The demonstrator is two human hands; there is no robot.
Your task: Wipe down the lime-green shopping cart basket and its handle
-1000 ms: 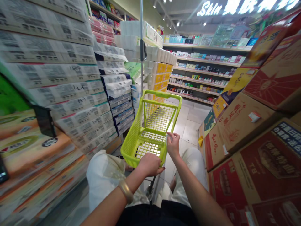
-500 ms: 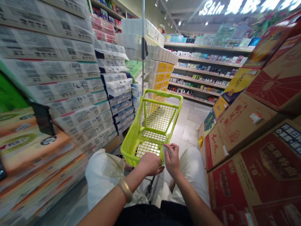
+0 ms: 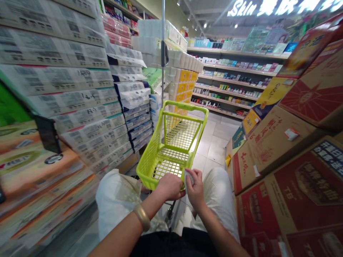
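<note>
A lime-green plastic shopping basket (image 3: 147, 166) with lattice walls stands between my knees on a wheeled frame, its inside bare. My left hand (image 3: 170, 186), with a gold bangle at the wrist, is closed round the near rim. Close beside it, at the near right corner, my right hand (image 3: 195, 187) pinches a small white wipe (image 3: 189, 175) against the rim. Most of the wipe is hidden by the fingers.
Tall stacks of wrapped packs (image 3: 88, 110) rise on the left, with a dark phone-like device (image 3: 48, 135) in front. Cardboard cartons (image 3: 270, 142) are piled close on the right. Tiled floor (image 3: 211, 146) runs ahead to shelves (image 3: 230, 78) of small goods.
My right hand has slid a little down along the basket's right rim, closer to me, with the wipe. My left hand keeps its hold on the rim.
</note>
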